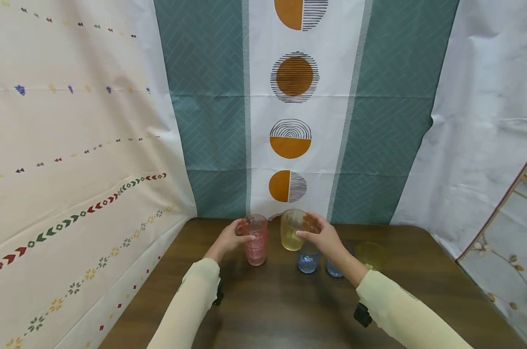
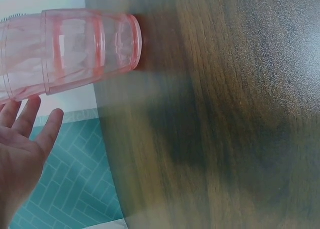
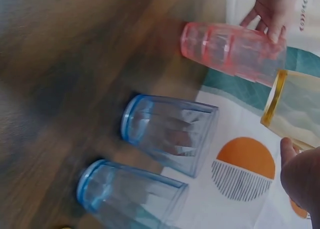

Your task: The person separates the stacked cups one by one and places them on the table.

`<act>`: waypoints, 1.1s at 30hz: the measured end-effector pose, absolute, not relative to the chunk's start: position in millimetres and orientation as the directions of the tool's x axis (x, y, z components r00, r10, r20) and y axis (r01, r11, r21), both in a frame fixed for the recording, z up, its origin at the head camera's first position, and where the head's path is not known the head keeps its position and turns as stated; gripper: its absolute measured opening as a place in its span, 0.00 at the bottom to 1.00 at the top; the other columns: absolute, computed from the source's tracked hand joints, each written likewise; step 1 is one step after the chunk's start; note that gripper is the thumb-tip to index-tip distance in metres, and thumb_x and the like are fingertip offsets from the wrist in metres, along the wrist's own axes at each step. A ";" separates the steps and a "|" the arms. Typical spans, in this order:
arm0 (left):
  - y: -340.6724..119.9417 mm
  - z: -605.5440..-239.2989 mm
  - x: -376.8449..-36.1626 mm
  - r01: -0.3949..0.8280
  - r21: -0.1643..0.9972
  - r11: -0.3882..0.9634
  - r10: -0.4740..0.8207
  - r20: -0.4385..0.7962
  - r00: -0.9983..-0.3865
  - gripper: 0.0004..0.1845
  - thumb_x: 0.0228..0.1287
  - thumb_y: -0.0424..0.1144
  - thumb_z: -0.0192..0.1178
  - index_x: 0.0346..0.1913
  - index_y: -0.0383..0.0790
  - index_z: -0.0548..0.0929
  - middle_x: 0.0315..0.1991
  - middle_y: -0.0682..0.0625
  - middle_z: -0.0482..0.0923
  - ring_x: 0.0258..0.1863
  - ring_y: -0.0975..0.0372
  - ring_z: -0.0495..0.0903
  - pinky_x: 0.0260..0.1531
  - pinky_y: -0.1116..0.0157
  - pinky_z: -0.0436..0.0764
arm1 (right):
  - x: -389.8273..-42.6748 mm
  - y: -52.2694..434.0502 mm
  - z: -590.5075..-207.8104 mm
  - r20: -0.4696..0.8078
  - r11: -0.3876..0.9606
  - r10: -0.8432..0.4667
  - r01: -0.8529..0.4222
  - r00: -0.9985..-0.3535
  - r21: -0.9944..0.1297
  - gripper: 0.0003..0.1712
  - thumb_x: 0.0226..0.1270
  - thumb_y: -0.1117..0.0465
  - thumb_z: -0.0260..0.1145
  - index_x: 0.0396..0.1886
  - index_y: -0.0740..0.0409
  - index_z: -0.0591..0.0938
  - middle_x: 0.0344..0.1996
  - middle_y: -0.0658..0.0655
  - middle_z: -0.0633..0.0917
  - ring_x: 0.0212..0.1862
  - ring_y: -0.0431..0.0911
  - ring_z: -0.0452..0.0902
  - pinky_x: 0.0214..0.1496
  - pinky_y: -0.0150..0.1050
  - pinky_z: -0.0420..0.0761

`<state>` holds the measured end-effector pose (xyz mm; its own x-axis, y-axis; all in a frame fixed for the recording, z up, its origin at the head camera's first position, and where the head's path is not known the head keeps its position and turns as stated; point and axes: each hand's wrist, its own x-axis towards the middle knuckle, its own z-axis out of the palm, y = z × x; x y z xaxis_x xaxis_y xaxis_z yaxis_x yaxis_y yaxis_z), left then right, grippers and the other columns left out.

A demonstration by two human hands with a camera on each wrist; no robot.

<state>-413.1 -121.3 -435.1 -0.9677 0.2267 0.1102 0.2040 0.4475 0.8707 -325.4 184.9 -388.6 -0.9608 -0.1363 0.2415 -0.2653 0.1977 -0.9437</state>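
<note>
A stack of clear pink tumblers (image 1: pixel 256 247) stands upright on the table, left of centre. My left hand (image 1: pixel 230 241) holds its upper part from the left, thumb in front and fingers behind; the left wrist view shows one finger (image 2: pixel 51 128) apart from the stack. My right hand (image 1: pixel 326 237) grips a clear yellow tumbler (image 1: pixel 291 235) by its right side, raised above the table and slightly tilted. In the right wrist view this yellow tumbler (image 3: pixel 297 109) is near the top of the pink stack (image 3: pixel 230 51), its inside hidden.
Two blue tumblers, one (image 1: pixel 308 261) below my right hand and another (image 1: pixel 334 269) partly behind my forearm, stand on the wooden table (image 1: pixel 272 310). Another yellow tumbler (image 1: pixel 371 254) stands further right. A patterned cloth (image 1: pixel 294 111) hangs behind the table's far edge.
</note>
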 end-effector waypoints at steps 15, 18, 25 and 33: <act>-121.9 -440.6 -415.9 0.201 0.878 0.434 0.217 0.115 -0.969 0.41 0.59 0.42 0.72 0.72 0.35 0.65 0.70 0.41 0.68 0.69 0.47 0.66 0.65 0.47 0.68 | -288.4 217.1 -432.3 0.198 0.236 -0.174 -0.236 -0.965 -0.943 0.47 0.60 0.59 0.75 0.74 0.63 0.62 0.69 0.65 0.70 0.70 0.60 0.64 0.69 0.52 0.68; -122.2 -439.7 -414.4 0.192 0.880 0.435 0.214 0.106 -0.971 0.41 0.59 0.44 0.73 0.72 0.36 0.65 0.70 0.42 0.68 0.70 0.47 0.66 0.65 0.47 0.68 | -285.5 221.6 -438.1 0.196 0.230 -0.167 -0.231 -0.966 -0.945 0.46 0.60 0.61 0.75 0.74 0.63 0.63 0.69 0.65 0.70 0.71 0.60 0.63 0.70 0.54 0.65; -121.6 -437.8 -413.3 0.191 0.885 0.426 0.215 0.106 -0.971 0.43 0.58 0.46 0.73 0.72 0.36 0.65 0.70 0.42 0.68 0.69 0.47 0.67 0.65 0.47 0.68 | -279.6 226.6 -446.8 0.166 0.248 -0.163 -0.203 -0.973 -0.947 0.47 0.59 0.59 0.76 0.73 0.64 0.62 0.69 0.66 0.70 0.71 0.63 0.62 0.67 0.55 0.70; -121.2 -437.4 -413.7 0.184 0.883 0.432 0.209 0.101 -0.973 0.43 0.58 0.46 0.73 0.72 0.37 0.65 0.70 0.42 0.67 0.69 0.47 0.66 0.65 0.47 0.68 | -277.3 224.2 -467.4 0.104 0.292 -0.157 -0.147 -0.982 -0.945 0.49 0.55 0.56 0.79 0.73 0.62 0.64 0.67 0.65 0.71 0.71 0.68 0.60 0.69 0.60 0.63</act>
<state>-413.7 -121.2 -437.4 -0.9727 0.2089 0.1008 0.1843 0.4323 0.8827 -277.3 224.2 -467.4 -0.9821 -0.1573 0.1040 -0.1469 0.2921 -0.9450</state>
